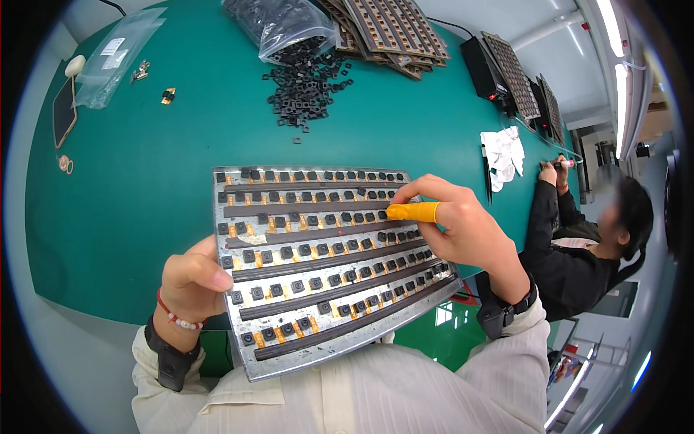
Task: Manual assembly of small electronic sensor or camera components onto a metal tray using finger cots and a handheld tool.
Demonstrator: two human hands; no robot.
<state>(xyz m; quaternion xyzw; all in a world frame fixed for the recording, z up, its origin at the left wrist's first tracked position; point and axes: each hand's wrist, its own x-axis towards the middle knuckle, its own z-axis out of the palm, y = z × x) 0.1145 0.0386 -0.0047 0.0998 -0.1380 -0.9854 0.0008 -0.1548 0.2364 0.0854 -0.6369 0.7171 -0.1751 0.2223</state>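
Nearest, pale shirt [325, 398], thin woven cloth w/ front placket. Just beyond, metal tray [264, 367], a flat grey plate, scuffed; its long axis runs L to R, R end swung slightly farther away. It lies btwn the two hands, i.e. to the right of L hand [191, 278] and to the left of R hand [455, 220]. L hand grips the tray's left edge, thumb on top, other fingers hidden. R hand, yellow finger cot [416, 211] on one finger, reaches in over the right side, its tips at a black module near the right end of a row; pinch or mere touch, I can't tell from here. R hand is thus nearer that row end; L hand, the opposite side.

Tray detail: matte dark strips [289, 208] btwn rows of small, squarish black modules [277, 290] w/ shiny amber tabs.

Farther: smooth green tabletop [144, 217]; to the right, crumpled white cloth [504, 152] and a co-worker [571, 253] in dark clothing. Farther still, approx. centre, loose black frames [303, 98], tiny and square, spilling from clear, creased bag [278, 25]; stacked strip-lined trays [401, 29] to its right.
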